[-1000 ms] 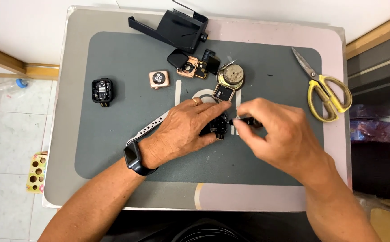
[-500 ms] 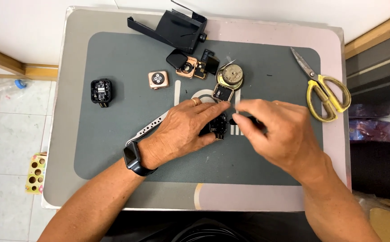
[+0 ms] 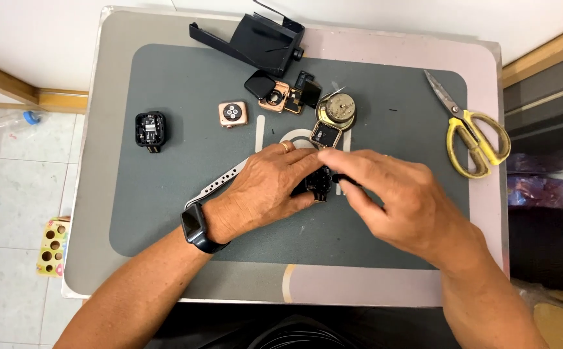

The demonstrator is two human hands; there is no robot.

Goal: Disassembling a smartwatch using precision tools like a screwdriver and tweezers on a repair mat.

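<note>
Two hands, left hand (image 3: 265,187) and right hand (image 3: 394,200), grips clamped on one small black part (image 3: 318,182); one pair of yellow scissors (image 3: 469,129) nearby.

black smartwatch (image 3: 195,225) on left wrist, ring (image 3: 285,147), bare forearms.

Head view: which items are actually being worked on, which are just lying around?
In hand:
- small black part, held by left hand
- right hand, fingers on it

Lying about:
- yellow scissors
- rose-gold watch case
- black module
- black holder
- round metal mechanism
</note>
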